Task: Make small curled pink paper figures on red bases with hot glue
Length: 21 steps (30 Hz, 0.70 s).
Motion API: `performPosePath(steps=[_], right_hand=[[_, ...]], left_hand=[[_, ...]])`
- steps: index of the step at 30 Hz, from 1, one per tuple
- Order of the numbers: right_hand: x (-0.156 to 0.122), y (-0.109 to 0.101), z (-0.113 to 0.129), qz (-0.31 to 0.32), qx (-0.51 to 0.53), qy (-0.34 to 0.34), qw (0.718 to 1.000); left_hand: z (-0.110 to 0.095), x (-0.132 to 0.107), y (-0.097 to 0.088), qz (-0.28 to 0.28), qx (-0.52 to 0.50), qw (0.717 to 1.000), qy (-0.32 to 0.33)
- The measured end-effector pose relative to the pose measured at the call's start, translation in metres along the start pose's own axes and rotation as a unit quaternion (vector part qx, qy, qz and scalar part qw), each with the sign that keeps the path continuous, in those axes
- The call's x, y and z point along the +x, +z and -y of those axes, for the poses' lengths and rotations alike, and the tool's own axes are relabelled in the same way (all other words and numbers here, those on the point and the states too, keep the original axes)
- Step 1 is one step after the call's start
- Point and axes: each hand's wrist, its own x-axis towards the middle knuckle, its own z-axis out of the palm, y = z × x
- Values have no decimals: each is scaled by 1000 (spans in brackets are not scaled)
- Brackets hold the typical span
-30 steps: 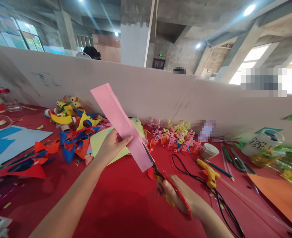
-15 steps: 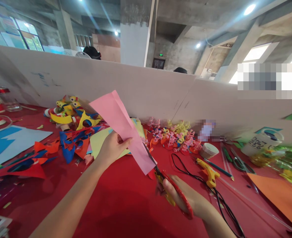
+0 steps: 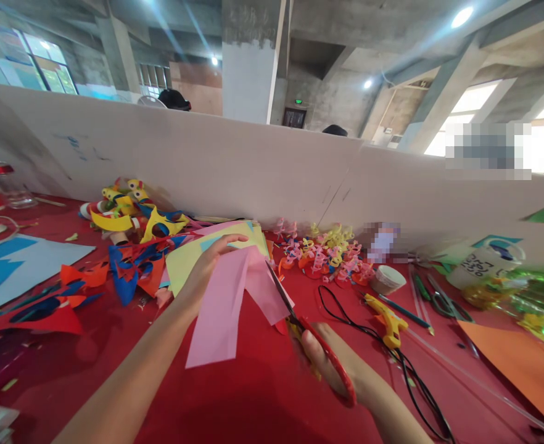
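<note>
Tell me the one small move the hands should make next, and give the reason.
Probably, the left hand should straighten and steady the pink paper before the right hand closes the scissors: the paper is bent over near the left hand, one part hanging down, while the scissors lie along the other part's right edge.

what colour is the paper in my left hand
Pink; the paper shows best in the head view.

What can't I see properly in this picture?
Head view, all of these:
Part of the left hand: the pink paper hides it.
Some fingers of the right hand: blurred, partly behind the red-handled scissors.
Orange sheet: cut off by the right edge.
Writing on the white container: too blurred to read.
</note>
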Motion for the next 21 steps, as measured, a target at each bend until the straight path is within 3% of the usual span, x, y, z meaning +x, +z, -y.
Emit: performPosePath(steps=[2,4,12,21], right_hand=[[1,1,1,-6,11,2,1000],[2,2,2,-16,8,-9,1000],[2,3,4,-34,16,-60,998],[2,6,2,-29,53,-45,997]], left_hand=[[0,1,-3,71,-2,997,-27],[0,1,-5,105,-12,993,-43],[2,4,-7,113,3,993,-30],[4,8,-7,110,83,990,17]])
